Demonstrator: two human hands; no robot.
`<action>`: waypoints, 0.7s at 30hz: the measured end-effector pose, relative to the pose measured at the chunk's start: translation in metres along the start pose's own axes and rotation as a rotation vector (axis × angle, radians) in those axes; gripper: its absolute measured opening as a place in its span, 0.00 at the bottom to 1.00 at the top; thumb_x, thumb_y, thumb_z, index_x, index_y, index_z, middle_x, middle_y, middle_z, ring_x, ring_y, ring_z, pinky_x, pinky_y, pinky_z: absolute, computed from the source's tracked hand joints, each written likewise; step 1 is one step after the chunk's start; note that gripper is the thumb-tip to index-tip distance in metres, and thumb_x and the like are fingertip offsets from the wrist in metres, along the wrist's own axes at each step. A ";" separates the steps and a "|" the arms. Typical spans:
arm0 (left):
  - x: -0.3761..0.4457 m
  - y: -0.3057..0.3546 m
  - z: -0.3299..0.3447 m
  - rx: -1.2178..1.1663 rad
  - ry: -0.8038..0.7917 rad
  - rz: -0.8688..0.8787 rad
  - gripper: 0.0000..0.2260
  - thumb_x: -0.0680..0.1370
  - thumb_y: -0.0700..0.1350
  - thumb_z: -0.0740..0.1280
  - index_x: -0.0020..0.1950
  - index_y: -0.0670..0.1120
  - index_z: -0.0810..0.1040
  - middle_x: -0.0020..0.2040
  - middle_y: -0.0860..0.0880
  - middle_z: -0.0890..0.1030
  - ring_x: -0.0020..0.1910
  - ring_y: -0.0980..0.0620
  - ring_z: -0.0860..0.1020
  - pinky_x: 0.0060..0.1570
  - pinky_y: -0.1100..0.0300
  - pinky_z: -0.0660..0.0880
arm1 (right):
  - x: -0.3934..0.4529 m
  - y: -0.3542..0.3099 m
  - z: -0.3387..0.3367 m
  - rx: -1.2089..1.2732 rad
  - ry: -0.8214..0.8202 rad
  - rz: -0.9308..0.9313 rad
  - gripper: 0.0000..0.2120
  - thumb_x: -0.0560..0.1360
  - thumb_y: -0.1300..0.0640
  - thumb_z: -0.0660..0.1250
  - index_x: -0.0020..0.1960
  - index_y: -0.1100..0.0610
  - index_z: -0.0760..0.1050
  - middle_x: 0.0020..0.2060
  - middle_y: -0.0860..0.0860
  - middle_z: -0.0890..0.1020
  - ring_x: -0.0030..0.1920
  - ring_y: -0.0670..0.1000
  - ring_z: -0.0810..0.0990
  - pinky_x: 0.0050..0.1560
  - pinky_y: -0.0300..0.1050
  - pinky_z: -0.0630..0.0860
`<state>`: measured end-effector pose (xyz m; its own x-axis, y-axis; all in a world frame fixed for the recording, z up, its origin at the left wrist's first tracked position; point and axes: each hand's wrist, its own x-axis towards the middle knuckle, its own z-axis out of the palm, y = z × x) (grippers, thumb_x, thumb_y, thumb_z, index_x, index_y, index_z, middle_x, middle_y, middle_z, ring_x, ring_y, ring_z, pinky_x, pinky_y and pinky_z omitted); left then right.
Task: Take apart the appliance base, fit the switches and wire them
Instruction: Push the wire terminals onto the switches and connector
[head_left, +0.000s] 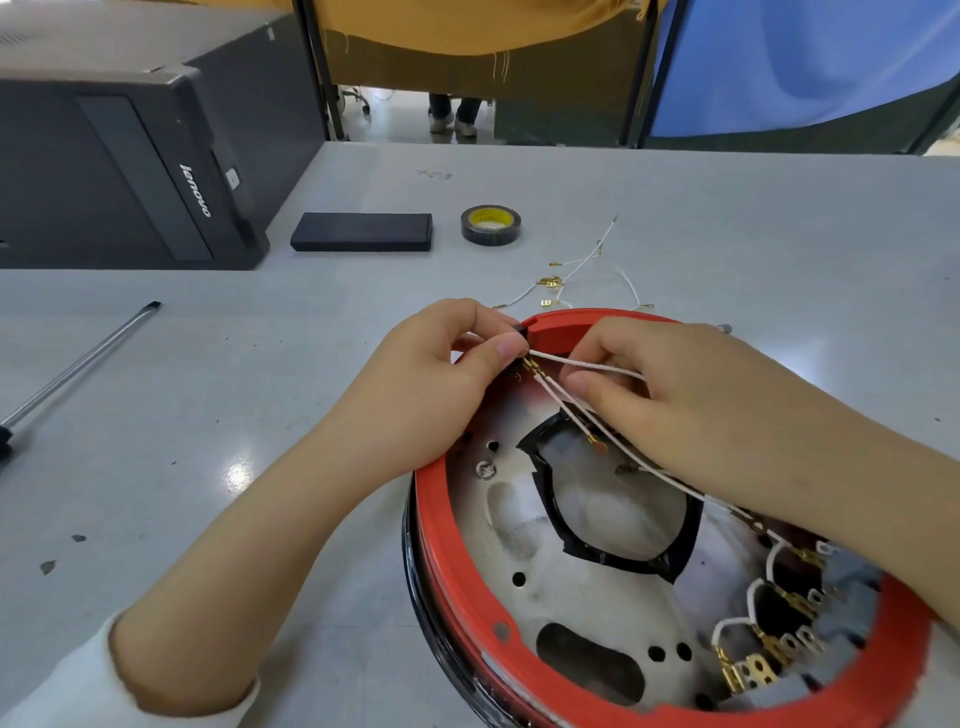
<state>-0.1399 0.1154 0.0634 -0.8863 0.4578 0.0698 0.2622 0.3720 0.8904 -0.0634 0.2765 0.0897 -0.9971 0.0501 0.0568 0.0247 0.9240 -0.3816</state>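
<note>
Your left hand (441, 358) pinched brass terminals at the far rim of the round red appliance base (457, 561); your right hand (665, 384) gripped thin white wires (587, 366) on the grey tabletop (208, 415).

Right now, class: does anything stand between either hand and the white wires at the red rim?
Nothing visible does. The left hand already pinches the wire ends at the red rim; the right hand touches the white wires.

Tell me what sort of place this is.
Probably a workshop or assembly bench. A grey worktable holds an opened appliance base with exposed wiring, loose white wires with brass terminals, a roll of tape and a screwdriver.
</note>
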 end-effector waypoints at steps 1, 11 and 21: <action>0.000 0.000 0.000 -0.003 0.010 -0.011 0.07 0.79 0.48 0.64 0.42 0.55 0.78 0.50 0.60 0.79 0.45 0.63 0.78 0.31 0.75 0.70 | -0.002 0.001 -0.003 -0.008 0.010 0.007 0.09 0.77 0.45 0.56 0.45 0.44 0.73 0.34 0.42 0.79 0.38 0.40 0.75 0.40 0.40 0.72; 0.000 0.004 0.003 0.062 0.009 0.007 0.07 0.79 0.46 0.65 0.41 0.54 0.78 0.52 0.61 0.78 0.49 0.67 0.75 0.45 0.79 0.66 | -0.025 -0.016 -0.028 -0.357 -0.287 -0.092 0.12 0.82 0.46 0.49 0.43 0.47 0.65 0.34 0.45 0.69 0.40 0.50 0.71 0.45 0.46 0.70; -0.002 0.004 -0.004 -0.063 -0.121 -0.025 0.07 0.79 0.45 0.66 0.42 0.51 0.81 0.45 0.55 0.83 0.46 0.58 0.79 0.59 0.55 0.75 | -0.002 -0.007 -0.026 0.144 -0.223 0.022 0.07 0.79 0.50 0.59 0.52 0.46 0.76 0.31 0.42 0.82 0.32 0.39 0.76 0.38 0.35 0.72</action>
<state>-0.1387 0.1133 0.0687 -0.8390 0.5442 -0.0039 0.2126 0.3344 0.9181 -0.0598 0.2795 0.1163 -0.9879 -0.0306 -0.1518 0.0516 0.8593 -0.5089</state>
